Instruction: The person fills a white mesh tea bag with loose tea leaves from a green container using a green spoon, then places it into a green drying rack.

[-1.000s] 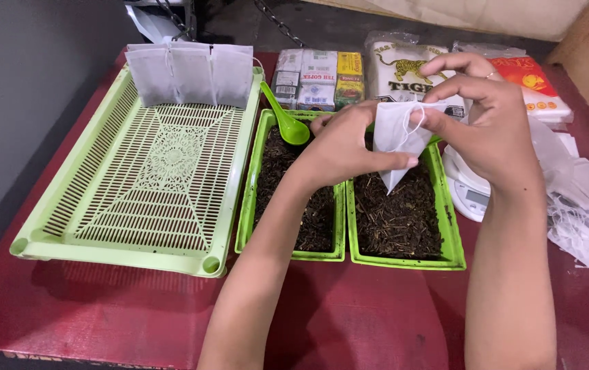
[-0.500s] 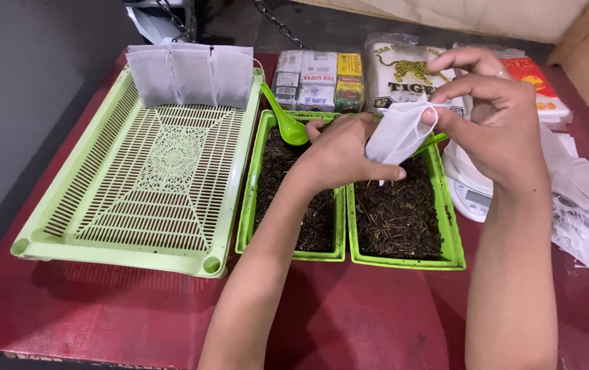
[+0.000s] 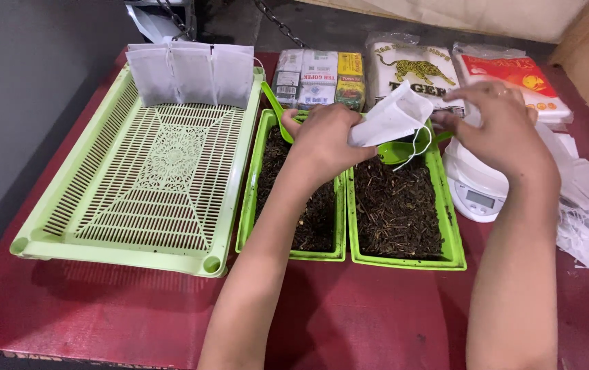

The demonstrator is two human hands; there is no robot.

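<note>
- The left hand (image 3: 325, 133) grips a small white filter bag (image 3: 392, 116) by its left edge, above the right tray of dried leaves (image 3: 397, 212), its drawstring hanging loose.
- The right hand (image 3: 503, 127) hovers just right of the bag, fingers curled; whether it holds the green scoop (image 3: 399, 151) under the bag is hard to tell.
- Good practice here, I judge: keep the bag's mouth over the tray so spilled leaves fall back in.
- Pinch only the edge, leaving the opening wide.
- Keep the string out of the scoop.
- Filled bags (image 3: 191, 74) stand along the far rim of the slotted tray (image 3: 68, 205); a second leaf tray (image 3: 267, 219) and a scale (image 3: 476, 195) sit on the table (image 3: 349, 322).
</note>
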